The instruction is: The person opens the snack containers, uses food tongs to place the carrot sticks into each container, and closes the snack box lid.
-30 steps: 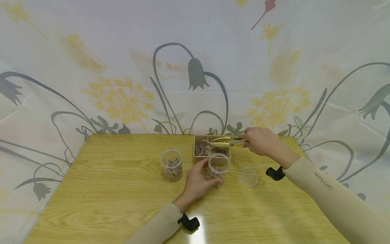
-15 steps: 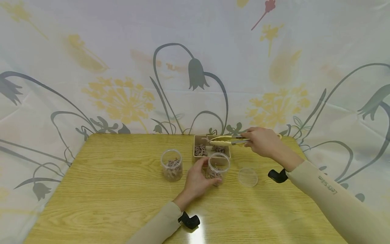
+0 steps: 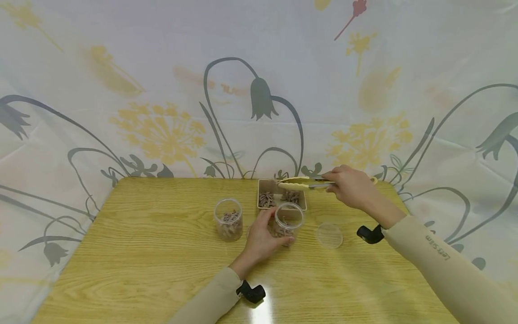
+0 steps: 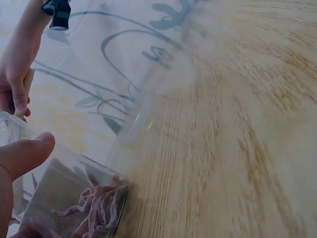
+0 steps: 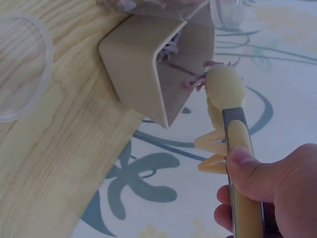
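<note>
My left hand (image 3: 261, 240) grips a clear round jar (image 3: 289, 218) by its side, thumb (image 4: 28, 151) along the wall. Purplish-brown strips (image 4: 103, 210) lie at the jar's bottom. My right hand (image 3: 351, 186) holds tongs (image 5: 235, 134) with cream-yellow scalloped heads and metal arms. At the tongs' tips, a few thin purplish strips (image 5: 195, 82) stick out beside the heads. The tips are over the rectangular beige box (image 5: 133, 64), near its back rim. Inside the box, two heaps of similar strips (image 3: 266, 199) lie toward the front.
Left of my left hand stands a second clear jar (image 3: 229, 220), partly filled with strips. A clear round lid (image 3: 329, 236) lies flat to the right of the held jar. The wooden table (image 3: 154, 252) ends at a flower-printed curtain (image 3: 170, 90) behind the box.
The tongs have risen slightly toward the back of the box, their heads closer together, with strips at the tips. My left hand stays at the jar, which has shifted slightly left.
</note>
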`<state>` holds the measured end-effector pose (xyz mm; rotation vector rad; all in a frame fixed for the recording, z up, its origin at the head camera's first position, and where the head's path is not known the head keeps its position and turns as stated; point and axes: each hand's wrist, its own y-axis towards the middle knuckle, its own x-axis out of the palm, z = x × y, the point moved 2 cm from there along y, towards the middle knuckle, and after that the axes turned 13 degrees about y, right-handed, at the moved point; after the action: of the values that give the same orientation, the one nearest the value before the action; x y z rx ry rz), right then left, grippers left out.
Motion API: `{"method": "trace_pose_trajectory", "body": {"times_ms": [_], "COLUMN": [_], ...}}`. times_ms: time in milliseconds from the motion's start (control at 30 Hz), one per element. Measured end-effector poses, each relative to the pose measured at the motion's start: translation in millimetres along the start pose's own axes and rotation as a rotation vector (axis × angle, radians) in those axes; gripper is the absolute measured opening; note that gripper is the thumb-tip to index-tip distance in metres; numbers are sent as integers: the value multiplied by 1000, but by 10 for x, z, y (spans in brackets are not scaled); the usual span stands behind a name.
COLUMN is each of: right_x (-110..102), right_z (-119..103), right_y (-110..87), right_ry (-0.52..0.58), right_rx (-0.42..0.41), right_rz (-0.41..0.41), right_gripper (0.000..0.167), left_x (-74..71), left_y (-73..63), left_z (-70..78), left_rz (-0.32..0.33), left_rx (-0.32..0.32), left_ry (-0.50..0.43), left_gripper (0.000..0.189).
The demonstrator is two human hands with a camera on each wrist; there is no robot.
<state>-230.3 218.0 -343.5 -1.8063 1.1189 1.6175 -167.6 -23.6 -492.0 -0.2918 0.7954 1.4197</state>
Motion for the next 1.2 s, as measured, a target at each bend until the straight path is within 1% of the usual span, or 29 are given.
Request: {"method": "trace_pose_trajectory", "body": {"times_ms": [100,267,400,467,667,800,967,1200], "right_x": [-28,-102,-132,-126,-74,-67,-94,-211], "right_z": [12,-11,-25,-26,-17,3,22,-5], "right_y": [-4,-7,-9,-9,-17,-34,-51,-115], "right_ry": [13,27,43,49,76,70,91,145], "right_rx": [-1,-5,-12,-5,21,17,5,43], "right_rz": [21,23,41,34,-21,-8,8,3], "right_gripper": [35,38,38,38,37,38,38,39], "left_x": [-9,-22,-20,-16,-11,-6,-14,-15], "left_y": [-15,-36,-42,-42,-42,-38,-42,-50], "left_z": [2,15,12,8,3,-1,-1,3], "left_rz": [9,26,33,38,39,31,43,51], "left_rx": [-6,-13,-19,-18,-27,-27,-20,-13], "left_ry": [-4,3,9,9,11,20,21,21], "left_gripper": [86,85,85,85,86,86,86,85]}}
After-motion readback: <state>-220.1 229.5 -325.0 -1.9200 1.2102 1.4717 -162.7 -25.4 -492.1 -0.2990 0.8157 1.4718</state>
